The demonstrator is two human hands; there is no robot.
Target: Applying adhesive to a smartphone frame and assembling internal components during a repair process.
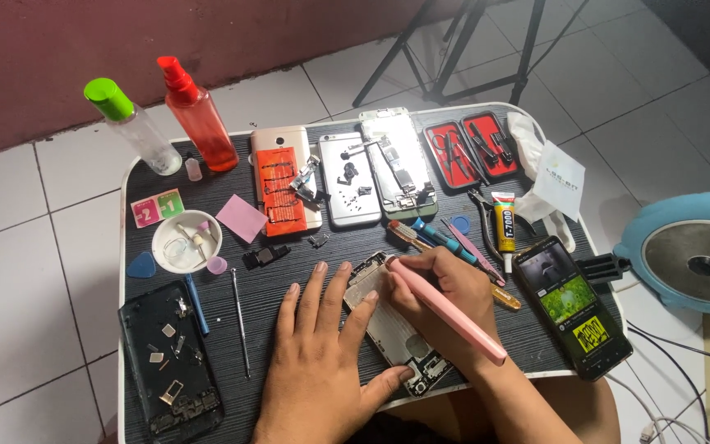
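Phone chassis (394,329), opened and showing its inner frame, lies at the near edge of the tabletop (273,288), angled between your two hands. Your left hand (322,353) rests flat beside it, fingers (320,284) spread wide, with the thumb pressed against its lower end to steady it; it grips nothing. Your right hand (445,300) is closed around a pink pen-shaped tool (447,310), whose tip meets the chassis near its upper corner.

Just beyond lie screwdrivers (441,240), a glue tube (504,226) and a dark phone with a lit screen (573,306). Farther back sit a gold phone body with an orange sheet (283,185), two more opened phones (371,177), a red tool case (474,148), a red spray bottle (195,115) and a clear bottle with a green cap (133,127). A white dish (186,241) and a black phone back holding loose parts (170,358) sit to your left.

The chassis overhangs the near edge slightly, I judge; a hard push from the tool could slide it off or let the tip skid across the board. Loose screws nearby could scatter if your wrist sweeps them.
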